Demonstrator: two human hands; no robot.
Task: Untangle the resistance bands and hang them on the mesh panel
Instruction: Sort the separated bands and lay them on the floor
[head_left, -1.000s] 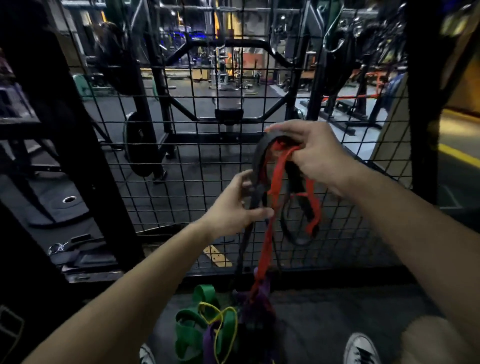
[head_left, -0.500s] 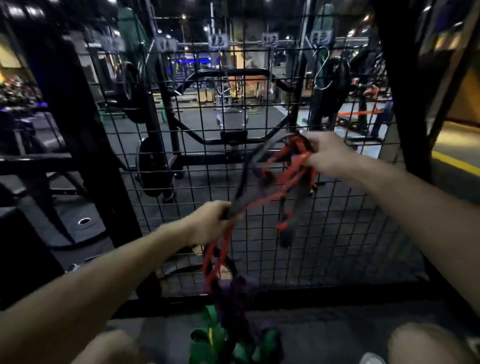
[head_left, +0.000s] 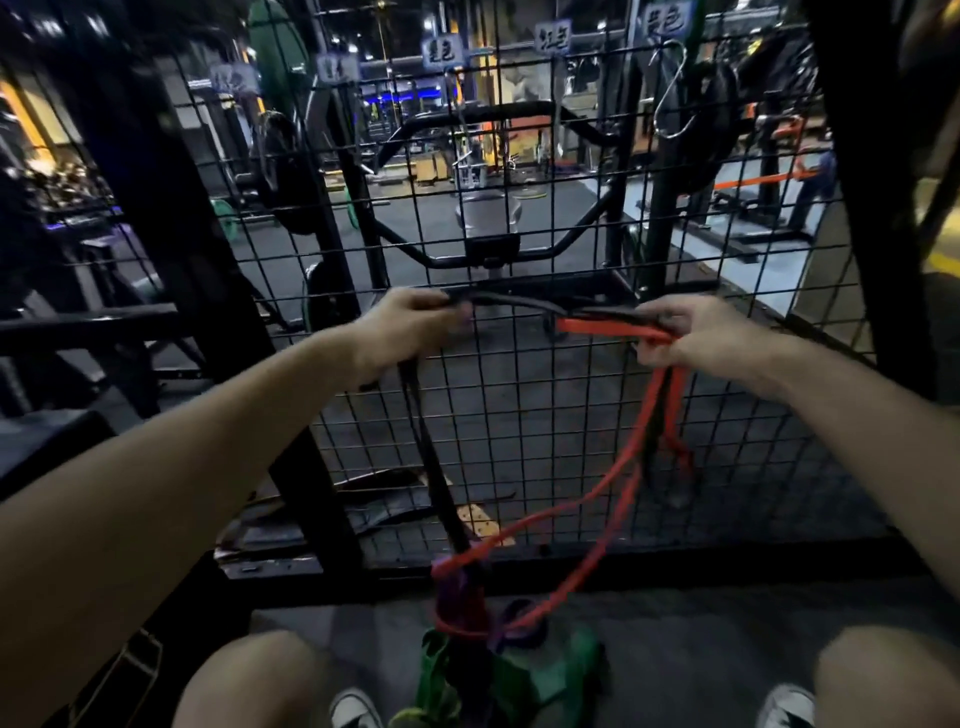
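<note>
A black band (head_left: 506, 301) stretches level between my two hands in front of the black mesh panel (head_left: 519, 405). My left hand (head_left: 410, 325) grips its left end, and the rest of that band hangs down from it. My right hand (head_left: 696, 338) grips the black band's other end together with a red band (head_left: 597, 327). The red band's loops (head_left: 613, 493) drop to a knot of purple (head_left: 460, 597) and green bands (head_left: 545, 675) on the floor between my feet.
A silver S-hook (head_left: 670, 88) hangs on the mesh at the upper right, below a row of small labels (head_left: 441, 52). A thick black post (head_left: 171, 234) stands to the left of the panel. Gym racks and weight plates lie behind the mesh.
My hands have drawn apart and levelled out: the left hand rose and now holds the black band taut sideways. The view tilted up, showing the hook and labels.
</note>
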